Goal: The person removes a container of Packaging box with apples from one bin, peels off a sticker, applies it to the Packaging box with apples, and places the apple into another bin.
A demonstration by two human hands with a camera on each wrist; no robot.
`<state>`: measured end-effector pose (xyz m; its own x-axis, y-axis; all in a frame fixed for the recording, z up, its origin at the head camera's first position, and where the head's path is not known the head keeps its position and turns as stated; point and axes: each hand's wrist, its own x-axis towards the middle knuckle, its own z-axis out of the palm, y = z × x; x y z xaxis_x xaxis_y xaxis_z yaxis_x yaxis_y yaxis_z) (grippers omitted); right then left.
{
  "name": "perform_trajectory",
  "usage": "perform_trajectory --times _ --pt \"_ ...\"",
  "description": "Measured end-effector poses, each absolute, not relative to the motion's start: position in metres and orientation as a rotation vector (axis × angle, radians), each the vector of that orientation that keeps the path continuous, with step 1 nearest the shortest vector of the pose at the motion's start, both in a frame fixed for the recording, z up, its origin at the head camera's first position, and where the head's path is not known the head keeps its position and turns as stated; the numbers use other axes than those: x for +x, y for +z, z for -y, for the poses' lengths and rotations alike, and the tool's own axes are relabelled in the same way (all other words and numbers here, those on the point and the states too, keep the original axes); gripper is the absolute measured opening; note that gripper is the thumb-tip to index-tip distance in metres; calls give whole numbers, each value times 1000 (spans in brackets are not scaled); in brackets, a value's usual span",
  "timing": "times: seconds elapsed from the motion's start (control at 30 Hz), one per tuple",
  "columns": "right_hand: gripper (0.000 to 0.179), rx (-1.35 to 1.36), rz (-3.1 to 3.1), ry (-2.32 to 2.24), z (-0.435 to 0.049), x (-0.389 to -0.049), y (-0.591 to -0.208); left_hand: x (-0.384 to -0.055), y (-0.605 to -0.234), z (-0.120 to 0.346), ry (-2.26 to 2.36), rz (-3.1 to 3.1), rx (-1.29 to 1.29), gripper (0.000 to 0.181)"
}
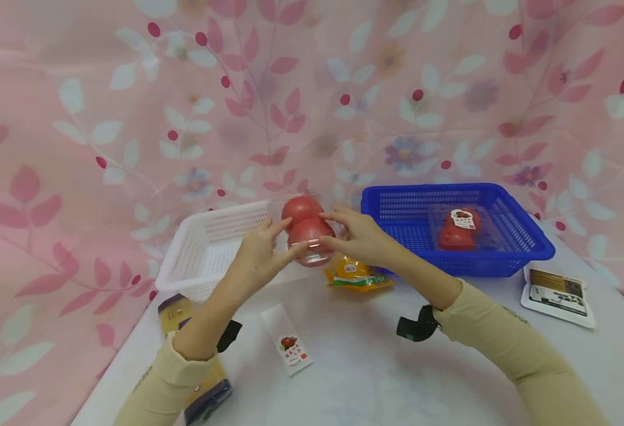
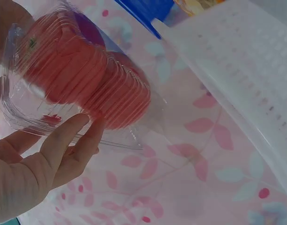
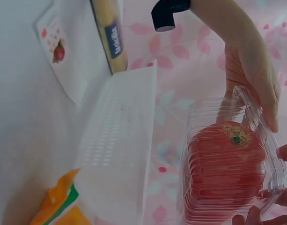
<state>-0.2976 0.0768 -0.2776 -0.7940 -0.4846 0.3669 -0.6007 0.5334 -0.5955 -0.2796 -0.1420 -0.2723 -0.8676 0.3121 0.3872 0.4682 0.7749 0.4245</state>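
A clear plastic box (image 2: 31,115) with red tomatoes (image 1: 302,208) inside is held up off the table in both hands. My left hand (image 1: 255,257) grips its left side, thumb on the near face; the left wrist view shows those fingers against the ribbed plastic. From the right, my right hand (image 1: 364,238) pinches the same box between thumb and fingers. In the right wrist view a green stem end shows on one tomato (image 3: 227,164). Below and left of the box stands a white basket (image 1: 184,251).
A blue basket (image 1: 397,251) at the right holds another tomato box (image 1: 456,235) with a white label. Near the baskets lies a yellow bag (image 1: 358,279). A strip of printed labels (image 1: 287,343), yellow packets (image 1: 210,378) and a white-edged pouch (image 1: 556,296) lie on the table.
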Motion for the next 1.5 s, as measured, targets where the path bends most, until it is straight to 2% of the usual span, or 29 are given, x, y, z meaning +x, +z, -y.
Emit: perform_trajectory --times 0.27,0.57,0.83,1.1,1.5 --pt "53 871 2644 1120 -111 -251 -297 -238 -286 117 -719 2775 -691 73" --pt "52 835 2698 1187 -142 -209 -319 -203 -311 108 -737 2628 -1044 65" --pt "51 874 2770 1240 -153 -176 -340 -175 -334 109 -769 2720 -1149 62" --pt "53 895 2818 1319 -157 -162 -357 -166 -351 109 -835 2803 -1208 62" --pt "48 974 2745 1254 -164 -157 -380 -173 -376 111 -949 2675 -1291 57"
